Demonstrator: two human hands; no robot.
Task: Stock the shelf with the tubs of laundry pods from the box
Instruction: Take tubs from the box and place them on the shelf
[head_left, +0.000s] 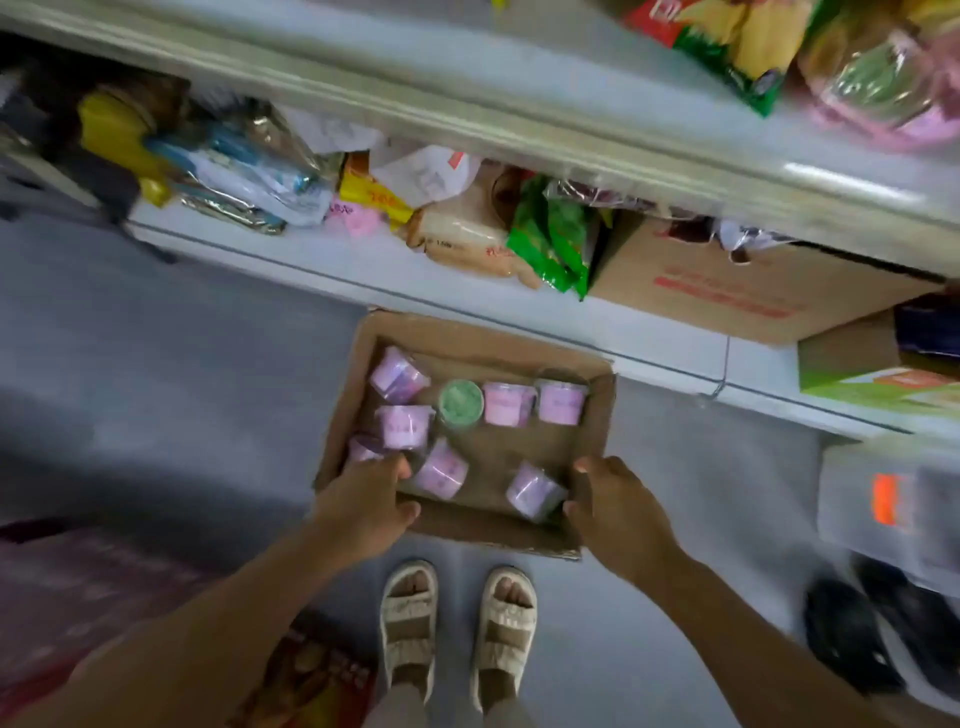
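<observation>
An open cardboard box (519, 447) sits low in front of the white shelf (322, 260), just ahead of my sandalled feet. Several pink and purple tubs of laundry pods lie loose in it, such as one (402, 426) at the left and one (534, 491) near the right front, plus a green-lidded tub (460, 402). My left hand (363, 499) grips the box's near left corner, thumb along the front wall. My right hand (618, 509) grips the near right corner, its thumb beside the purple tub.
The bottom shelf holds mixed packets, a green bag (545, 234) and a large cardboard carton (727, 280). An upper shelf edge (467, 109) overhangs it. A clear bin (893, 509) and dark shoes (857, 634) stand at right; snack packs (311, 680) lie at lower left.
</observation>
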